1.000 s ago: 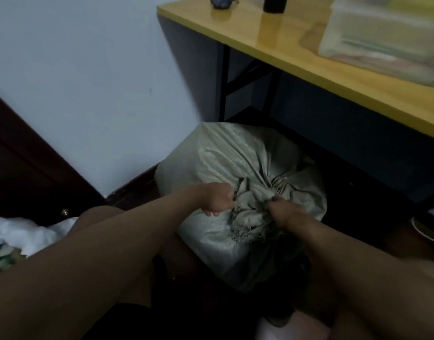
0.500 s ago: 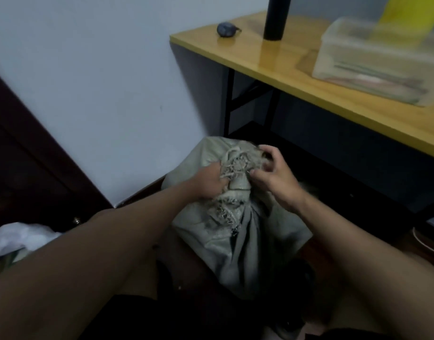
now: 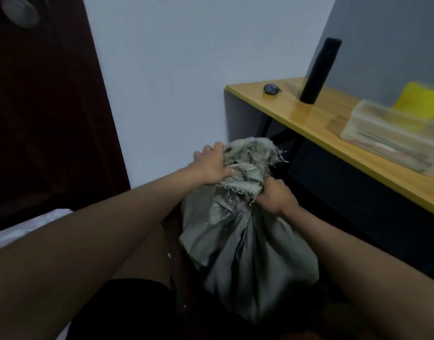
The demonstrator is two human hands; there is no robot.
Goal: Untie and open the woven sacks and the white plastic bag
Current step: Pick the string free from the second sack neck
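Observation:
A grey woven sack (image 3: pixel 250 256) stands upright on the floor between my knees, its frayed, bunched top (image 3: pixel 247 163) raised toward me. My left hand (image 3: pixel 211 165) grips the left side of that bunched top, fingers curled into the fabric. My right hand (image 3: pixel 274 195) grips the gathered neck just below and to the right. Whether a knot or tie is left in the folds cannot be told. White plastic (image 3: pixel 31 227) shows at the left edge behind my left arm.
A yellow-topped table (image 3: pixel 338 133) with black legs stands close on the right, carrying a black cylinder (image 3: pixel 319 69), a small dark object (image 3: pixel 271 89) and a clear plastic box (image 3: pixel 392 138). A dark wooden door (image 3: pixel 44 114) fills the left; a white wall lies behind the sack.
The sack has been lifted upright from lying on the floor and its top pulled up. Both hands shifted their hold on the bunched top; the view tilted upward.

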